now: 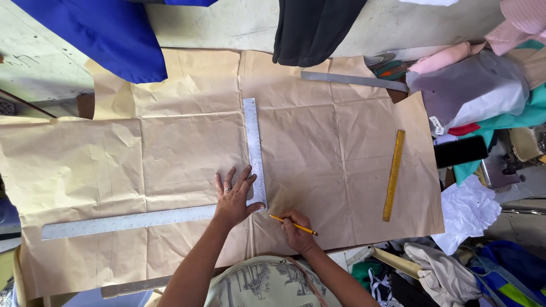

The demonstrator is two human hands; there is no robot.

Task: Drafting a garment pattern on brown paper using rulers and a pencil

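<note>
A person's left hand [232, 199] lay spread, fingers splayed and pressed flat on the corner of a large metal L-shaped square ruler [255, 152], low in the centre of the frame. The right hand [297, 230] pinched a yellow pencil [293, 225], its tip touching the creased brown pattern paper [318, 153] just beside the ruler. A yellow wooden ruler [393, 175] lay at right, a straight steel ruler [354, 81] above.
</note>
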